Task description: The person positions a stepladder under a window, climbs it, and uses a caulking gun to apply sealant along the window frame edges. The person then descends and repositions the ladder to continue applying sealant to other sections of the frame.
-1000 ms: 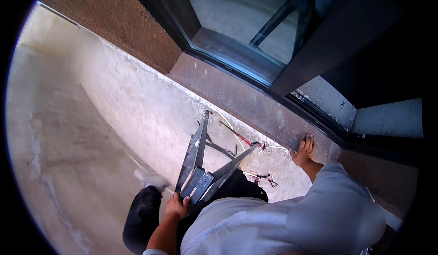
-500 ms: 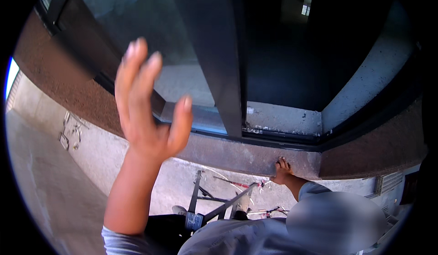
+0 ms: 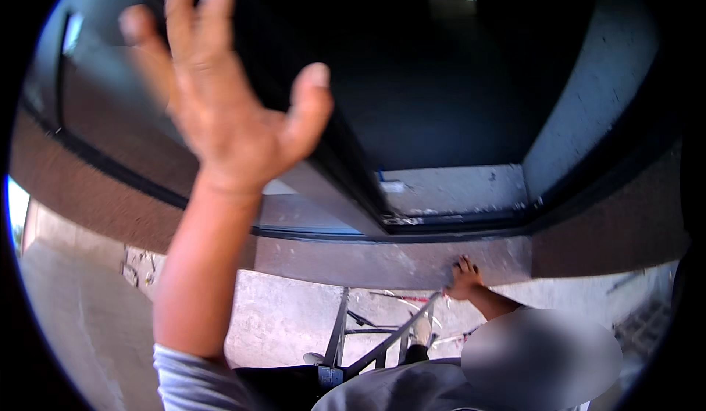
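Black window frame [image 3: 456, 229]; mottled reddish-brown sill [image 3: 390, 260]; pale grey sleeve [image 3: 193, 381]; dark grey metal ladder [image 3: 397, 333]; black trousers [image 3: 279, 385]; blotchy, pale grey concrete floor [image 3: 276, 312]; 1 slim red object [image 3: 401, 296].

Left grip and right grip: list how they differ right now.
The left grip is raised, fingers spread; the right grip rests on the brown sill. The left grip appears larger and partly motion-blurred; the right grip appears smaller and sharper. Both are bare, with nothing visibly held.
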